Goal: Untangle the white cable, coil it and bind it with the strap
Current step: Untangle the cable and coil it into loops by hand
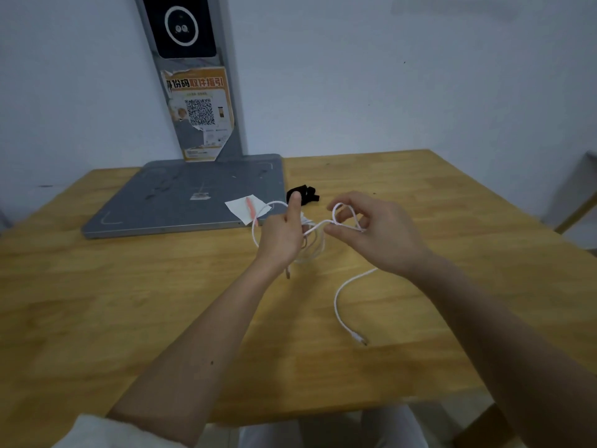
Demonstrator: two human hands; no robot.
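The white cable [339, 295] is held above the wooden table [129, 302] between both hands. My left hand [284, 234] grips a bundle of loops, thumb pointing up. My right hand [378, 234] pinches a small loop of the same cable between thumb and fingers. One free end trails down to the right and lies on the table, ending in a plug [360, 338]. A second short end hangs below my left hand. The black strap [308, 194] lies on the table just behind my hands, partly hidden by my left thumb.
A grey flat base [181, 195] with an upright post carrying an orange QR-code sticker [198, 108] stands at the back left. A white paper slip with a pink pen-like item [248, 206] rests on the base's front corner. The table's near edge runs below my forearms.
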